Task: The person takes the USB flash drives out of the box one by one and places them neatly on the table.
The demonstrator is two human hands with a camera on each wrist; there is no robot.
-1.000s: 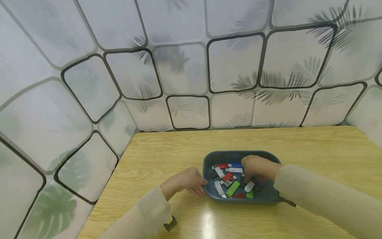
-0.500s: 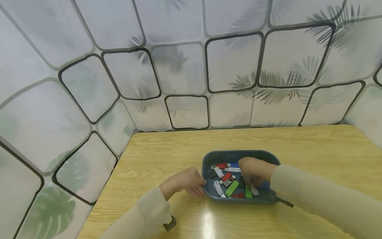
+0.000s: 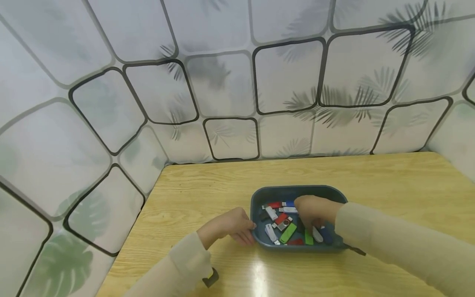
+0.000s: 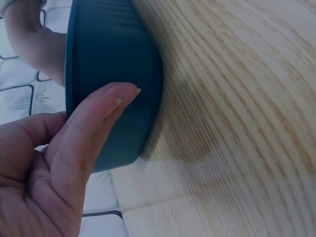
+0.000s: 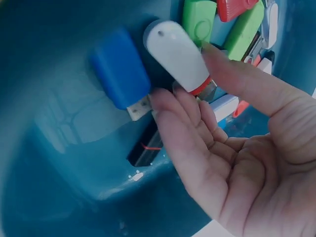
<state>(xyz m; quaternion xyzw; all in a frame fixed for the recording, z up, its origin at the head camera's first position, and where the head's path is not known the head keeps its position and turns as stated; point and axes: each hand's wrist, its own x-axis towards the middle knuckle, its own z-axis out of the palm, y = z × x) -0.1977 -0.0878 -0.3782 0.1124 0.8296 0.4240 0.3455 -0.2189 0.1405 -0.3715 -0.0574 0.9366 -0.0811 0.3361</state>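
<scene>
In view are one left hand (image 3: 231,225), one right hand (image 3: 314,209), one tray (image 3: 282,194) and at least twelve USB sticks (image 3: 288,233).

Wood-grain table (image 3: 200,181), glare (image 3: 259,274) on near part; leaf-patterned pale backdrop (image 3: 226,90) behind and at left.

Wall (image 3: 222,95): pale, rounded outlines, leaf prints (image 3: 345,99) | table (image 3: 193,185): yellowish woodgrain | glare (image 3: 259,276): foreground

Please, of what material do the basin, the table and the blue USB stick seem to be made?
Basin: probably smooth, glossy plastic; its inside shows bright reflections.
Table: wood or wood-patterned laminate, with visible grain and some shine.
Blue USB stick: likely plastic, fairly matte, evenly coloured; its silvery plug looks metal.
</scene>
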